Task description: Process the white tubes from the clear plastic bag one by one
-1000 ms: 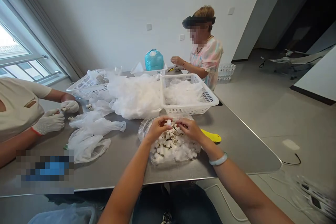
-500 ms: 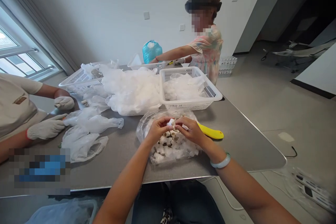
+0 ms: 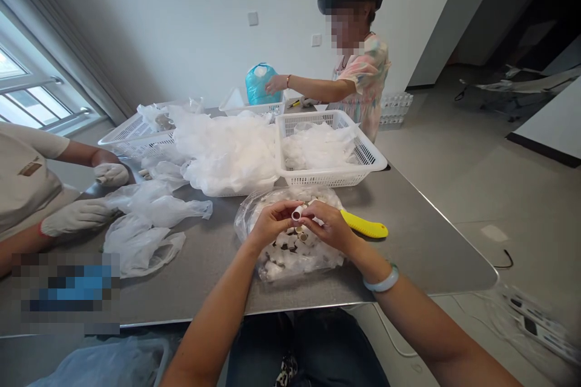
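Between my two hands is a white pipe fitting (image 3: 298,213), its round open end facing me. My left hand (image 3: 271,224) pinches it from the left, and my right hand (image 3: 324,221) grips it from the right with closed fingers. Under both hands lies a clear plastic bag (image 3: 249,217) full of several similar white fittings (image 3: 297,240). Just right of my right hand, a yellow curved handle (image 3: 365,225) rests on the table, its other end hidden by the hand and bag.
A white basket (image 3: 333,180) of plastic bags and a heap of white bags (image 3: 227,151) stand behind my hands. Loose bags (image 3: 140,236) lie left, near a co-worker's gloved hand (image 3: 79,216). Another person reaches toward a blue bag (image 3: 261,91). The metal table (image 3: 436,254) ends at right.
The fitting between my hands has turned, so its open end now faces me. The co-worker across the table has raised an arm to the blue bag.
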Demonstrator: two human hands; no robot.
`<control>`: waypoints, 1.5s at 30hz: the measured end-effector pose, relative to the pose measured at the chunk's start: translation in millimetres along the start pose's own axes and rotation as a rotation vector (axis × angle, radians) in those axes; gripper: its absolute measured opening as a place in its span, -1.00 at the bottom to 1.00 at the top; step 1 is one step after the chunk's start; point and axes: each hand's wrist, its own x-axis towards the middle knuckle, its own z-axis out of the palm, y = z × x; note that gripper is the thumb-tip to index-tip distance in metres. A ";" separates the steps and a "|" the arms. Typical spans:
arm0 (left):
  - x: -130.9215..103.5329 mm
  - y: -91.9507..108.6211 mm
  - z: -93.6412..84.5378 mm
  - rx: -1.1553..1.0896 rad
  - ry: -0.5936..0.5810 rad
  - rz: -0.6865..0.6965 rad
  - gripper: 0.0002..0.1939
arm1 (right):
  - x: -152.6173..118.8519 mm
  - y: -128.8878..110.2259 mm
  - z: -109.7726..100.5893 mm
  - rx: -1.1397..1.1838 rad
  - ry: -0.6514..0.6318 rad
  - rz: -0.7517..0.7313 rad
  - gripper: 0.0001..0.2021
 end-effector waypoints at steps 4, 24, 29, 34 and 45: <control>-0.1 0.9 -2.3 0.048 -0.004 0.088 -0.65 | -0.4 0.3 0.3 -0.003 -0.039 0.024 -0.81; 1.7 -2.6 -4.1 0.173 0.006 0.087 -0.67 | -3.2 2.2 0.5 0.046 0.057 0.088 -0.81; 0.6 -3.6 -1.1 0.035 0.015 0.002 -0.71 | -2.3 3.3 1.2 0.037 -0.036 0.097 -0.86; 0.9 -4.2 -3.5 0.067 0.000 0.035 -0.76 | -2.0 3.1 1.6 0.033 -0.031 0.078 -0.92; 0.7 -2.4 -5.3 0.170 0.053 0.180 -0.77 | -2.0 4.5 1.8 -0.023 -0.144 0.236 -0.80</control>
